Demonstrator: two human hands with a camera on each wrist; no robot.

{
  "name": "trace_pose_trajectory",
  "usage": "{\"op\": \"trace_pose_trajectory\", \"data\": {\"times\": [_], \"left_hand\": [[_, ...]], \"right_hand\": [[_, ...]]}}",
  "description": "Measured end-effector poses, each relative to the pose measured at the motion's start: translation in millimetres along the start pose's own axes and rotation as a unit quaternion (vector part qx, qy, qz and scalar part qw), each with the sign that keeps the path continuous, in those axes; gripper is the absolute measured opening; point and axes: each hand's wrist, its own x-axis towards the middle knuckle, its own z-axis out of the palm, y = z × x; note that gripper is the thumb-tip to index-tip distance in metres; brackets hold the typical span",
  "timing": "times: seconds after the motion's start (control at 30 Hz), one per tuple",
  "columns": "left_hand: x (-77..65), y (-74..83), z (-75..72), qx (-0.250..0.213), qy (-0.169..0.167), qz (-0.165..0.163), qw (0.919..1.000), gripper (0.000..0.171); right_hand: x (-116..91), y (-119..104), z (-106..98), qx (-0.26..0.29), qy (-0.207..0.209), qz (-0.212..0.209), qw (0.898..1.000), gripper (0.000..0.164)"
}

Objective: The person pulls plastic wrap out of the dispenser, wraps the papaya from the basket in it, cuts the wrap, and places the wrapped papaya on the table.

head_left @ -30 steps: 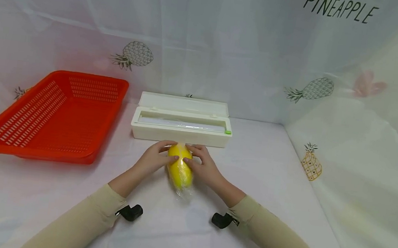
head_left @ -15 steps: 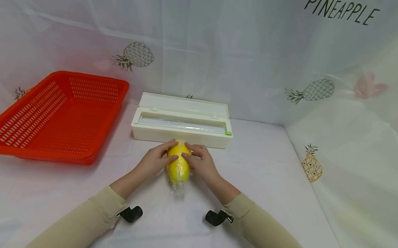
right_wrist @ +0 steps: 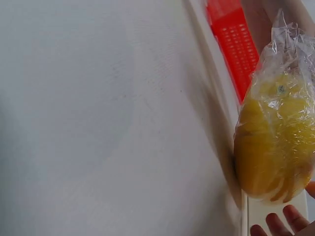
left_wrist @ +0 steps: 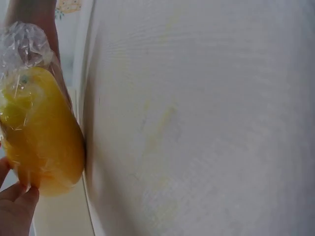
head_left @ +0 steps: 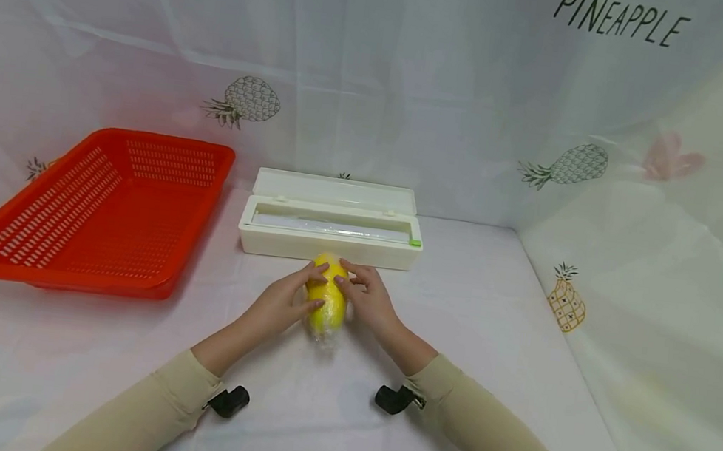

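A yellow oblong fruit (head_left: 329, 313) wrapped in clear cling film stands out between both hands at the middle of the table. My left hand (head_left: 280, 304) holds it from the left, its fingers over the upper part and the thumb lower on the side. From the right, my right hand (head_left: 373, 303) grips it with thumb and fingers at its upper side. Loose, crumpled film (right_wrist: 288, 42) gathers at the fruit's near end, by a small green stem mark. Just behind is a white cling film dispenser (head_left: 330, 249), lid raised, with a film roll (head_left: 329, 227) inside.
On the left stands a red plastic basket (head_left: 127, 228) with slotted walls. A white cloth (head_left: 311, 428) covers the table, and a pineapple-print curtain (head_left: 392, 73) hangs behind and to the right.
The left hand has shifted its hold, fingers now farther over the fruit's top and thumb lower. The fruit has turned slightly, and its film end lies closer in. The right hand has moved slightly left.
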Motion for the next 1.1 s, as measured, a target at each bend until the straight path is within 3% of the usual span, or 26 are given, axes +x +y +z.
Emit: {"op": "trace_pose_trajectory", "data": {"times": [0.2,0.47,0.6,0.73,0.87,1.0,1.1], "left_hand": [[1.9,0.3,-2.2,-0.007,-0.014,0.012,0.9998,0.037],[4.3,-0.6,-4.5,-0.008,-0.033,0.002,0.9994,0.039],[7.1,-0.8,-3.5,-0.010,-0.034,0.004,0.9994,0.039],[9.4,-0.9,-4.9,-0.005,-0.035,0.005,0.9994,0.040],[12.0,-0.9,-6.0,-0.002,-0.036,0.002,0.9994,0.042],[14.2,-1.4,-6.2,-0.008,-0.037,-0.005,0.9993,0.040],[15.2,-0.9,-5.8,-0.014,-0.040,-0.011,0.9990,0.040]], "right_hand": [[-18.9,-6.0,-12.8,0.022,0.024,-0.067,0.997,0.034],[-52.0,-15.5,-18.0,0.055,-0.035,-0.088,0.994,0.022],[-66.3,-17.0,-16.4,0.037,-0.054,-0.129,0.989,0.015],[-71.6,-14.3,-8.9,-0.025,-0.055,-0.203,0.977,0.026],[-69.8,-8.6,-0.1,-0.090,-0.028,-0.263,0.960,0.035],[-65.8,-5.1,6.2,-0.138,0.007,-0.304,0.943,0.028],[-63.3,-5.6,8.6,-0.146,0.023,-0.325,0.934,0.020]]}}
